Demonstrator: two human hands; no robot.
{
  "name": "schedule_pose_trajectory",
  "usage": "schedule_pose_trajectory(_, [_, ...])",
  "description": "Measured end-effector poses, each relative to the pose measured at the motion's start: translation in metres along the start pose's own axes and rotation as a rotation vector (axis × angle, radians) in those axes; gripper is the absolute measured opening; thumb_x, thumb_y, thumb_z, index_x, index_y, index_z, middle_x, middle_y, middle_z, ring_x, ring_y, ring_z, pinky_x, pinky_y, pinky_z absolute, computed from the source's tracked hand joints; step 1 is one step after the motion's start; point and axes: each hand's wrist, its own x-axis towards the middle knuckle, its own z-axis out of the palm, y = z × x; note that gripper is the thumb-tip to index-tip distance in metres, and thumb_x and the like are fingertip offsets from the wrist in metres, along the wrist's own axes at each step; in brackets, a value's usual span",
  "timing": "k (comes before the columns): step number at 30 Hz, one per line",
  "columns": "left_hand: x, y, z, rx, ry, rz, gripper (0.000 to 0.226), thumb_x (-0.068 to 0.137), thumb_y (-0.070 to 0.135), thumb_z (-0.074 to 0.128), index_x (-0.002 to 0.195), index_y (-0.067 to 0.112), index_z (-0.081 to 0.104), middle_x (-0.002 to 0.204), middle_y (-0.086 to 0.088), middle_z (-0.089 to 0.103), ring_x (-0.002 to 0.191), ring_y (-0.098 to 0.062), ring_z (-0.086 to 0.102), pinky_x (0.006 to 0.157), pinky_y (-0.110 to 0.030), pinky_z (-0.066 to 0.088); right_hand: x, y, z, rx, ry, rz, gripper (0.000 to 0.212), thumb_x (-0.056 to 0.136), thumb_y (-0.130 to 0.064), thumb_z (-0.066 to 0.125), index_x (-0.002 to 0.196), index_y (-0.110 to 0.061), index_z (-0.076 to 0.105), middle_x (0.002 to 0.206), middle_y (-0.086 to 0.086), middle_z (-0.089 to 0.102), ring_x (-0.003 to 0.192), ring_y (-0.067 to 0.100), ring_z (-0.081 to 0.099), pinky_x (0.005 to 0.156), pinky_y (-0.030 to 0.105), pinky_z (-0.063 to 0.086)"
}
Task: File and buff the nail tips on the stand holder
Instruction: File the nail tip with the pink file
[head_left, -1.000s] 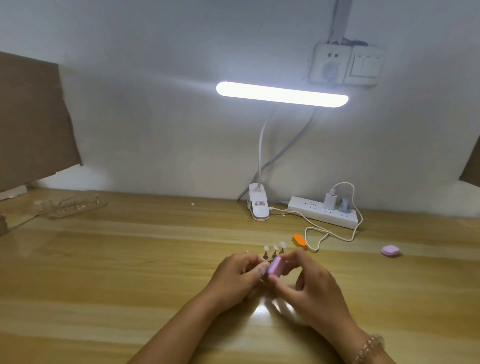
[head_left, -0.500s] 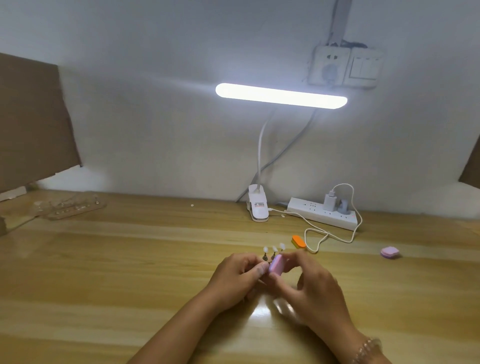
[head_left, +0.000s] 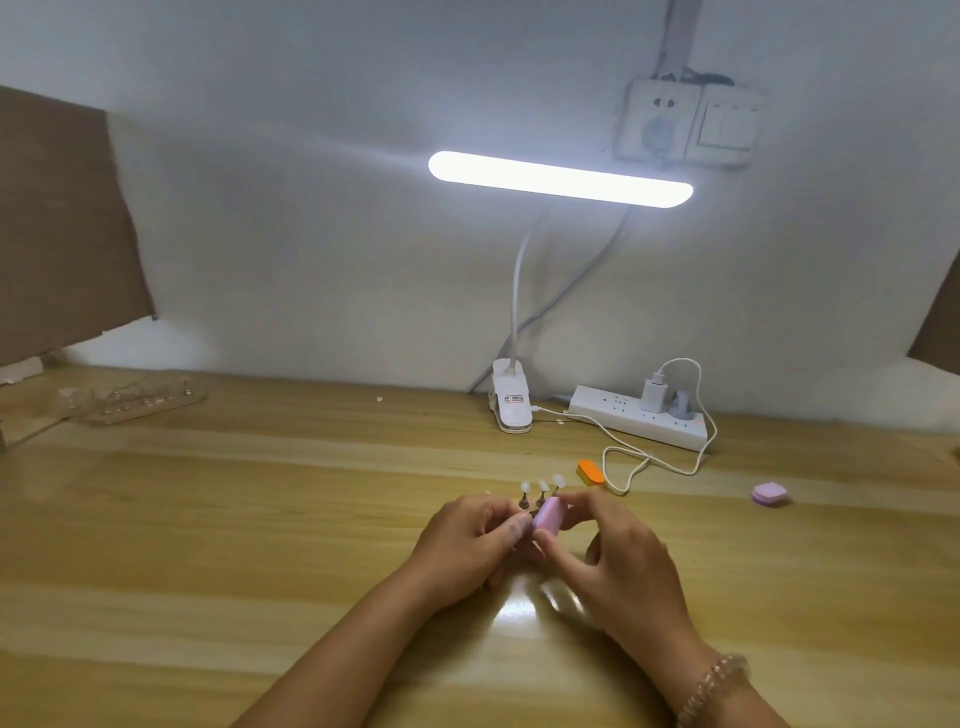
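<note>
Three white nail tips (head_left: 542, 485) stand on thin pegs just beyond my fingers, near the middle of the wooden desk (head_left: 260, 519). My right hand (head_left: 618, 566) pinches a small pink buffer block (head_left: 548, 515) between thumb and fingers, held close to the pegs. My left hand (head_left: 467, 545) curls around the stand's base, which its fingers mostly hide; a dark peg foot (head_left: 523, 503) shows above them. Whether the block touches a tip I cannot tell.
An orange buffer block (head_left: 590, 472) and a second pink block (head_left: 770, 492) lie to the right. A clip lamp (head_left: 510, 404), power strip (head_left: 639, 423) and looping white cable (head_left: 654, 462) sit at the back. A clear acrylic holder (head_left: 137, 402) rests far left.
The pink block in my right hand has shifted slightly against the pegs. Both hands stay in about the same place.
</note>
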Motion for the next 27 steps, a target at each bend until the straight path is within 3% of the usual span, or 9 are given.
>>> schedule_pose_trajectory(3, [0.0, -0.002, -0.001, -0.027, -0.002, 0.0, 0.021, 0.1, 0.021, 0.057, 0.086, 0.014, 0.071, 0.074, -0.011, 0.072, 0.052, -0.013, 0.058, 0.061, -0.035, 0.048, -0.003, 0.0, 0.002, -0.029, -0.057, -0.055, 0.028, 0.076, -0.051, 0.071, 0.097, -0.037, 0.059, 0.09, -0.026, 0.064, 0.059, -0.01, 0.05, 0.056, 0.017, 0.037])
schedule_pose_trajectory(7, [-0.001, 0.001, 0.001, -0.193, -0.035, -0.084, 0.019, 0.102, 0.024, 0.055, 0.09, 0.017, 0.068, 0.082, 0.002, 0.077, 0.08, -0.04, 0.073, 0.056, -0.036, 0.042, 0.007, 0.011, -0.005, 0.138, 0.101, 0.144, 0.025, 0.078, -0.037, 0.079, 0.091, -0.038, 0.058, 0.085, -0.022, 0.068, 0.057, 0.003, 0.057, 0.06, 0.025, 0.043])
schedule_pose_trajectory(9, [-0.002, 0.001, 0.002, -0.197, -0.031, -0.095, 0.018, 0.103, 0.024, 0.053, 0.093, 0.015, 0.065, 0.082, 0.003, 0.077, 0.08, -0.033, 0.075, 0.055, -0.036, 0.041, 0.006, 0.012, -0.007, 0.156, 0.125, 0.14, 0.025, 0.077, -0.038, 0.078, 0.091, -0.038, 0.057, 0.087, -0.023, 0.067, 0.055, 0.009, 0.057, 0.058, 0.027, 0.045])
schedule_pose_trajectory(12, [-0.002, 0.001, 0.0, -0.028, -0.008, -0.03, 0.019, 0.103, 0.025, 0.052, 0.088, 0.02, 0.064, 0.074, 0.008, 0.069, 0.065, -0.012, 0.065, 0.062, -0.042, 0.048, -0.003, 0.002, -0.002, 0.069, -0.015, -0.004, 0.028, 0.075, -0.045, 0.075, 0.096, -0.038, 0.057, 0.092, -0.026, 0.065, 0.059, 0.002, 0.056, 0.057, 0.021, 0.044])
schedule_pose_trajectory(14, [-0.002, 0.003, -0.001, 0.057, 0.004, -0.005, 0.02, 0.102, 0.025, 0.053, 0.087, 0.017, 0.065, 0.074, 0.008, 0.065, 0.063, -0.011, 0.056, 0.072, -0.047, 0.051, -0.001, -0.001, 0.001, 0.026, -0.066, -0.015, 0.029, 0.075, -0.048, 0.074, 0.097, -0.038, 0.057, 0.093, -0.026, 0.064, 0.061, -0.004, 0.054, 0.059, 0.023, 0.045])
schedule_pose_trajectory(19, [-0.003, 0.003, -0.002, 0.067, -0.004, -0.007, 0.02, 0.101, 0.026, 0.054, 0.089, 0.018, 0.067, 0.074, 0.008, 0.066, 0.063, -0.011, 0.056, 0.075, -0.049, 0.053, -0.002, 0.002, 0.001, -0.012, -0.076, -0.039, 0.028, 0.076, -0.047, 0.073, 0.097, -0.037, 0.057, 0.094, -0.025, 0.062, 0.059, -0.007, 0.05, 0.061, 0.025, 0.047])
schedule_pose_trajectory(24, [-0.005, 0.005, 0.0, -0.086, -0.043, -0.043, 0.018, 0.102, 0.025, 0.053, 0.092, 0.017, 0.065, 0.082, 0.006, 0.076, 0.078, -0.03, 0.072, 0.063, -0.036, 0.05, 0.007, 0.01, -0.003, 0.144, 0.074, 0.112, 0.024, 0.077, -0.036, 0.078, 0.093, -0.036, 0.06, 0.087, -0.022, 0.066, 0.055, 0.008, 0.057, 0.062, 0.034, 0.051])
schedule_pose_trajectory(27, [-0.005, 0.003, 0.001, -0.09, -0.037, -0.035, 0.016, 0.103, 0.023, 0.052, 0.098, 0.016, 0.066, 0.085, 0.009, 0.076, 0.073, -0.012, 0.07, 0.063, -0.034, 0.049, 0.004, 0.012, -0.004, 0.175, 0.092, 0.097, 0.023, 0.078, -0.036, 0.077, 0.094, -0.038, 0.06, 0.09, -0.024, 0.065, 0.054, 0.011, 0.056, 0.059, 0.031, 0.049])
